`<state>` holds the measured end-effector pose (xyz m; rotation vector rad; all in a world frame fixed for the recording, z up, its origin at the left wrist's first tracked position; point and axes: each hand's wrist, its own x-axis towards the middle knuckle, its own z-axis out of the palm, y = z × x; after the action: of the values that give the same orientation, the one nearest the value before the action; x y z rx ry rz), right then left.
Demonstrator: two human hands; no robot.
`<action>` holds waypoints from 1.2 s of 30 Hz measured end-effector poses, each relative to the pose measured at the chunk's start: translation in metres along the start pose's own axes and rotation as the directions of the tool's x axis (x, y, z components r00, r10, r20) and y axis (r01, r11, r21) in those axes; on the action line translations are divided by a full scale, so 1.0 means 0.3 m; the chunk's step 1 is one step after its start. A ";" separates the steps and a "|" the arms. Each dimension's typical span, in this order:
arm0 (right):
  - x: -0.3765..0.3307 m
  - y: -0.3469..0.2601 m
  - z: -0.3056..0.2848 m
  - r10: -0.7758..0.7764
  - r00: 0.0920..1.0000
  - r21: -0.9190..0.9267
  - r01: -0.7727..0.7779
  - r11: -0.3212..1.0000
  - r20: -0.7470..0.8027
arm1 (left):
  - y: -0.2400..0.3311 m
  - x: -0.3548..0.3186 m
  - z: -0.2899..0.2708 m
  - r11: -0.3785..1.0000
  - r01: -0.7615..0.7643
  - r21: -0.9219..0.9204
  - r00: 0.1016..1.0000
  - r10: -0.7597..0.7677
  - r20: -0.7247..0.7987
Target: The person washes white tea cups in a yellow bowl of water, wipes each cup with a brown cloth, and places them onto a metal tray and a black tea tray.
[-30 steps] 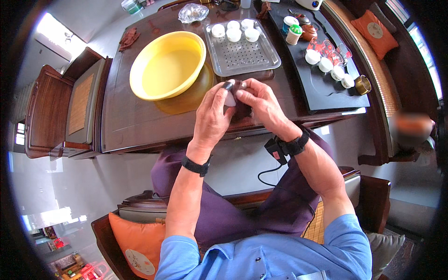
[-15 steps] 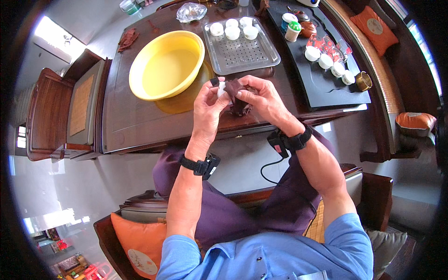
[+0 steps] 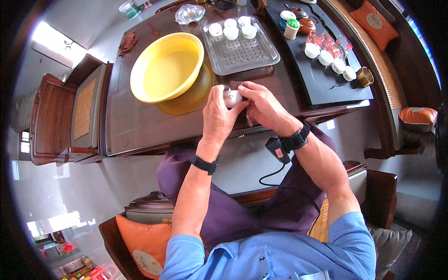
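Observation:
Above the near edge of the dark wooden table, my left hand (image 3: 217,115) grips a small white teacup (image 3: 232,98) with a faint pattern on its side. My right hand (image 3: 268,104) pinches a dark brown cloth (image 3: 236,85) against the cup's rim and right side. Part of the cloth hangs below the right fingers, and much of it is hidden by them. Beyond my hands, a perforated metal tray (image 3: 242,66) carries several white teacups (image 3: 230,32). Left of the tray stands a yellow basin (image 3: 142,94) with liquid in it.
A black tea tray (image 3: 318,94) at the right bears white cups (image 3: 325,58), red-patterned glasses, a green-lidded jar (image 3: 291,30), a brown teapot (image 3: 306,26) and a brass cup (image 3: 365,77). Crumpled clear plastic (image 3: 189,14) and a reddish-brown cloth (image 3: 128,43) lie at the back left.
The cup has turned so that its patterned side shows. My left hand has rolled over to show its back, and both hands have come slightly nearer. The cloth has shifted behind and beside the cup.

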<state>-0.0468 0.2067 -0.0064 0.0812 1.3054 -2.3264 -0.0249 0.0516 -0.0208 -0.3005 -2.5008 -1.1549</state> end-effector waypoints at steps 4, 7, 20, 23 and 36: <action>0.054 -0.004 -0.075 -0.073 0.997 0.049 0.073 0.996 -0.015 | -0.027 0.001 0.004 0.883 0.087 -0.461 0.986 -0.011 0.165; 0.041 -0.027 -0.069 -0.081 0.997 0.060 0.080 0.995 0.005 | -0.036 0.008 -0.012 0.919 0.065 -0.389 0.984 0.006 0.179; 0.024 -0.005 -0.054 -0.345 0.938 -0.603 0.255 0.756 -0.036 | -0.005 0.036 -0.053 0.927 0.185 -0.327 0.982 -0.162 0.094; 0.008 -0.015 -0.019 -0.594 0.757 -0.767 0.543 0.340 0.272 | -0.032 0.043 -0.055 0.798 0.304 -0.521 0.952 -0.276 0.133; 0.032 0.037 0.007 -0.294 0.946 -0.384 0.325 0.864 0.139 | -0.006 -0.006 -0.025 0.836 0.167 -0.523 0.983 -0.103 0.149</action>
<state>-0.0504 0.1966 -0.0166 -0.3747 1.8435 -2.2237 -0.0220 0.0448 -0.0184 -0.3437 -2.2690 -1.9439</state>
